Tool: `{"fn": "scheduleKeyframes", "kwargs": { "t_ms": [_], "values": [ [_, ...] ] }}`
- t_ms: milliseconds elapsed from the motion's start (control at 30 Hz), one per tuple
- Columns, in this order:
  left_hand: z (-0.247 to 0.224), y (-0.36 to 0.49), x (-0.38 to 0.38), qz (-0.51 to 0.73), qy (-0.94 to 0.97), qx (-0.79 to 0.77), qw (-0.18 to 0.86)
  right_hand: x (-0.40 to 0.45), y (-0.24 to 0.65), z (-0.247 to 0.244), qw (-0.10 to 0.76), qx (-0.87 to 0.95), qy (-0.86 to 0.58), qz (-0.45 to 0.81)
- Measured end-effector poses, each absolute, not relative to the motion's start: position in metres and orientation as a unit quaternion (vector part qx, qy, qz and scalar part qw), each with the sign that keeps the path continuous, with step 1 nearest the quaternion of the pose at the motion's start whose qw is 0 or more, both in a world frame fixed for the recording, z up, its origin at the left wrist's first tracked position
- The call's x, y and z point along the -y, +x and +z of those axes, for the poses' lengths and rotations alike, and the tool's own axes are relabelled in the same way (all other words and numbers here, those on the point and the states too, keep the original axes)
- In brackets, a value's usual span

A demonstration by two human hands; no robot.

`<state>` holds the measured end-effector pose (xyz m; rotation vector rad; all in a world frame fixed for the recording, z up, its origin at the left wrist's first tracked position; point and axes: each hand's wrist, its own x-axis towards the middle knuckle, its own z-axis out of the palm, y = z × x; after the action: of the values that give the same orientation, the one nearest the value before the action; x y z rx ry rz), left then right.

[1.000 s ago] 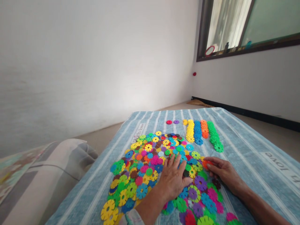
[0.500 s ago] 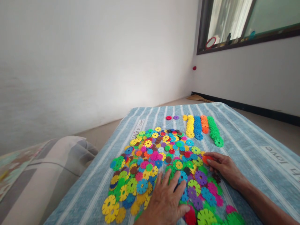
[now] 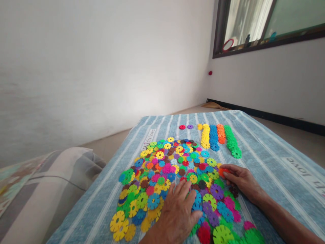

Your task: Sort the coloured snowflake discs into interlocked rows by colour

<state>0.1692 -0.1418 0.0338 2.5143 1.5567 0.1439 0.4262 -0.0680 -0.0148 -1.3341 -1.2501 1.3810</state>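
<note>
Where right hand (image 3: 242, 182) overlaps, orange disc (image 3: 223, 172) — half-hidden

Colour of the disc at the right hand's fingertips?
Orange-red. The plastic disc at the right hand shows best in the head view.

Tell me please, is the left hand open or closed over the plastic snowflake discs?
Open: the left hand lies flat with its fingers spread on the plastic snowflake discs, and it grips none that I can see.
</note>
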Motion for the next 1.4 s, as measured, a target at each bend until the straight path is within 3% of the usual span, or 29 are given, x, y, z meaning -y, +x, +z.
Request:
{"fn": "scheduleKeyframes", "kwargs": {
  "t_ms": [567,900,1400],
  "values": [
    [0.027,0.168,0.136,0.045,0.83,-0.543,0.121,0.072,0.433,-0.029,0.382,0.505,-0.554,0.541],
    [0.039,0.138,0.116,0.028,0.716,-0.692,0.087,0.071,0.439,-0.039,0.373,0.467,-0.566,0.568],
    [0.02,0.164,0.145,0.07,0.81,-0.56,0.16,0.072,0.437,-0.032,0.368,0.463,-0.584,0.555]
  ]
}}
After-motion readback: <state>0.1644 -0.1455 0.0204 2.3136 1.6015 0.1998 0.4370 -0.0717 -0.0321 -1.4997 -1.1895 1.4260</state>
